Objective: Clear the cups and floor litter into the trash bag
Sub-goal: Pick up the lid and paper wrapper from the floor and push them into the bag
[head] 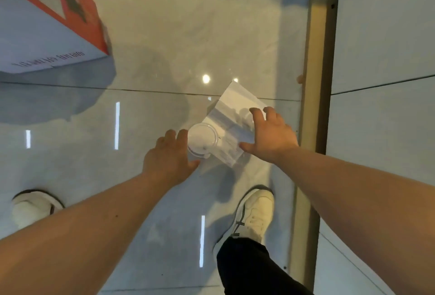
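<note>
Both arms reaching down. Left hand (168, 158) spread open beside clear plastic cup (202, 140), fingers touching its side. Right hand (270, 134) spread flat on white paper (231, 115). Both lying on shiny floor (153, 47).

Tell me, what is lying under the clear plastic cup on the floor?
The clear cup rests partly on a white paper sheet, its left side over bare tile floor. Anything beneath the sheet is covered and cannot be seen.

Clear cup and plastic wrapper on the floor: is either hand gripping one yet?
Neither: left hand open beside cup; right hand spread over wrapper.
</note>
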